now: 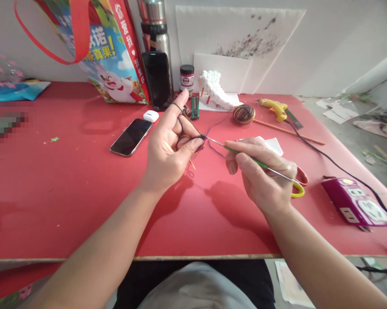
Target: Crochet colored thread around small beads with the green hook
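Dark multicoloured yarn loops round the raised index finger of my left hand [169, 150], whose thumb and fingers pinch a small piece of crochet work [201, 146]. My right hand [266, 171] grips a crochet hook [260, 163] with a green handle and metal ends, held like a pen. The hook's tip meets the work at my left thumb. A thin strand leads back from there to a ball of multicoloured yarn [244, 114] on the red table [93, 206].
Left of my hands lie a phone [132, 137] and a white earbud case [151, 116]. Behind stand another phone [157, 81], a flask [153, 25], a jar [187, 78] and a bag [116, 56]. On the right are scissors [298, 189], a glue gun [275, 109] and a purple box [357, 201].
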Action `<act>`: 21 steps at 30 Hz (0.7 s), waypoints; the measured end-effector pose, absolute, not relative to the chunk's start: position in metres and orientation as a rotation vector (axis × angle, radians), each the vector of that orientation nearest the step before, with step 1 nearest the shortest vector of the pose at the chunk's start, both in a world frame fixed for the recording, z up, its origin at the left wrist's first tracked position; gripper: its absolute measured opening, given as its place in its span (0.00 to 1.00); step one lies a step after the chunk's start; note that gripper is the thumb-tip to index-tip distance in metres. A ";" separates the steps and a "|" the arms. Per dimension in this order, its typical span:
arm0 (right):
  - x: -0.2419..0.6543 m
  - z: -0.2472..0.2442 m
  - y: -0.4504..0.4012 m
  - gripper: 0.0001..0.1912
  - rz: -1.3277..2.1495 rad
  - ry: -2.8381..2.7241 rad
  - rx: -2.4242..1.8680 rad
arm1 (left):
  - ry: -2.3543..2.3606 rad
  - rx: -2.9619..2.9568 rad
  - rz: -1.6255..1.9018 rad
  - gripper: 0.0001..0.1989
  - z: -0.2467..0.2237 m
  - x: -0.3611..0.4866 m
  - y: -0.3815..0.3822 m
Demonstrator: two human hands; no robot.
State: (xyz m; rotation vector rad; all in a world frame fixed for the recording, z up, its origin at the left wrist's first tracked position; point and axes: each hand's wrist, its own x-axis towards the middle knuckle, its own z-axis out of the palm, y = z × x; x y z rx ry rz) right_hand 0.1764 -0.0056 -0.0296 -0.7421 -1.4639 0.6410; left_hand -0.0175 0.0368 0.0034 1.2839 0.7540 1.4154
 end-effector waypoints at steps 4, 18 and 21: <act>0.176 -0.030 -0.005 0.14 0.675 -1.444 -0.725 | 0.812 1.365 1.473 0.43 0.005 -0.016 0.032; 0.176 -0.029 -0.005 0.13 0.674 -1.452 -0.756 | 0.790 1.455 1.457 0.35 -0.003 -0.020 0.038; 0.177 -0.028 -0.005 0.14 0.648 -1.472 -0.760 | 0.705 1.186 1.347 0.31 0.000 -0.020 0.044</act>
